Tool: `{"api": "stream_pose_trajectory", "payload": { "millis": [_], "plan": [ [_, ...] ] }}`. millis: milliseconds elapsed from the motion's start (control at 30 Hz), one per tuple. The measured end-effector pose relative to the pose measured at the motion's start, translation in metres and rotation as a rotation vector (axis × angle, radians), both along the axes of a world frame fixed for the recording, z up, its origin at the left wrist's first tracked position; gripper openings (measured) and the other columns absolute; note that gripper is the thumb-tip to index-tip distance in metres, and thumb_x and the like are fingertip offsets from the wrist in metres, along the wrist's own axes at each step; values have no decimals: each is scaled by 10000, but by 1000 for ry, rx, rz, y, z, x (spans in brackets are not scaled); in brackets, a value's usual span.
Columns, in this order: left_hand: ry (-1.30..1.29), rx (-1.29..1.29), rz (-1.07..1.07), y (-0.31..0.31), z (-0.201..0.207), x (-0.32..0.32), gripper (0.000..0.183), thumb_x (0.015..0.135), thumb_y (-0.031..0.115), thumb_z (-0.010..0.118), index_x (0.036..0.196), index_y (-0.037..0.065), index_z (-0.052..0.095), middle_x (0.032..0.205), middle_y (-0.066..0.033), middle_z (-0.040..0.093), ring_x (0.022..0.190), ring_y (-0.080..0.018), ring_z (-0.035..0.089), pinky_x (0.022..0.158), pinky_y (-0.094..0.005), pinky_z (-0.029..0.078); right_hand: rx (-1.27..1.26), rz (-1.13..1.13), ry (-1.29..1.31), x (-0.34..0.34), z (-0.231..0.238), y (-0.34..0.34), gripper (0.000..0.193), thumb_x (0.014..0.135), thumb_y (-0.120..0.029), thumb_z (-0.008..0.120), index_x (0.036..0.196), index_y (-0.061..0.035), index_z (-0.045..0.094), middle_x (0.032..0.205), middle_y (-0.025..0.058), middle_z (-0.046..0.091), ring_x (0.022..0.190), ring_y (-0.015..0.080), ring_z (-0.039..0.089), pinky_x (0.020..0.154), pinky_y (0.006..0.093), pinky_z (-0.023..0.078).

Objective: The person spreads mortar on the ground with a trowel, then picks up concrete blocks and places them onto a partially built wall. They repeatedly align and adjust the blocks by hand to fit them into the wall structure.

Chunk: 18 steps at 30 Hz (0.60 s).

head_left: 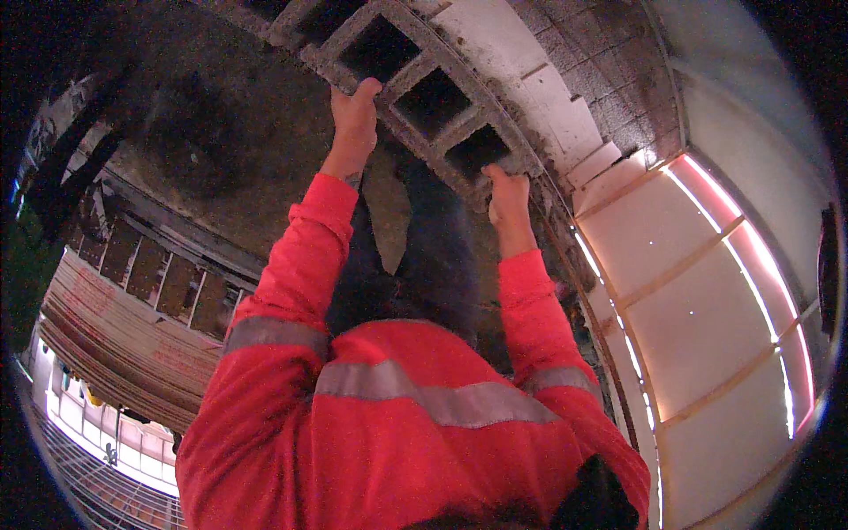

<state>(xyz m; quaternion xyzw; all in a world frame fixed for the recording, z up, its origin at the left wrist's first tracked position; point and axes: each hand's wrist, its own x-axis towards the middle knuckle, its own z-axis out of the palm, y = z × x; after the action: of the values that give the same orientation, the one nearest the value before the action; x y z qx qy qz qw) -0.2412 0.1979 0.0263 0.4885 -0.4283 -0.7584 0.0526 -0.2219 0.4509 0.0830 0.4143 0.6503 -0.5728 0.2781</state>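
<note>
A grey hollow concrete block (406, 84) with square, dark openings is in front of me at the upper middle. My left hand (355, 124) is closed on its near edge, thumb on top. Farther right, my right hand (509, 201) grips the same near edge by the block's right end, its thumb also over the rim. The fingers of both hands are hidden beneath or behind the block. Whether its underside rests on anything does not show.
More hollow blockwork (287, 25) continues at the upper left. White rectangular pieces (552, 97) line the wall beyond. A stack of flat brown sheets (132, 327) lies to the left, above a wire rack (110, 490). White panels with wooden battens (698, 305) stand on the right.
</note>
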Motion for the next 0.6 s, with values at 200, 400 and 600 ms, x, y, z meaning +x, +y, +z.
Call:
{"api": "stream_pose_trajectory", "payload": {
  "millis": [200,400,600],
  "plan": [
    [40,-25,11,2,-2,-2,425,705,27,618,1104,48,472,957,-19,533,840,-146,504,733,-285,417,7,6,58,1,-6,0,119,710,-67,661,666,-7,568,642,13,536,510,136,480,466,317,345],
    [-33,29,-34,4,10,-2,434,710,17,610,1120,45,473,1000,-24,536,879,-156,498,784,-290,404,122,127,-80,-2,-1,5,167,696,-120,669,633,-12,557,621,24,542,501,144,477,470,320,368],
    [-65,-57,4,6,6,-2,404,721,55,625,1092,64,466,942,-11,510,820,-149,483,724,-294,397,139,103,-46,2,-10,8,211,679,-123,665,552,-53,512,574,-16,469,483,109,394,450,313,290]
  ]
}}
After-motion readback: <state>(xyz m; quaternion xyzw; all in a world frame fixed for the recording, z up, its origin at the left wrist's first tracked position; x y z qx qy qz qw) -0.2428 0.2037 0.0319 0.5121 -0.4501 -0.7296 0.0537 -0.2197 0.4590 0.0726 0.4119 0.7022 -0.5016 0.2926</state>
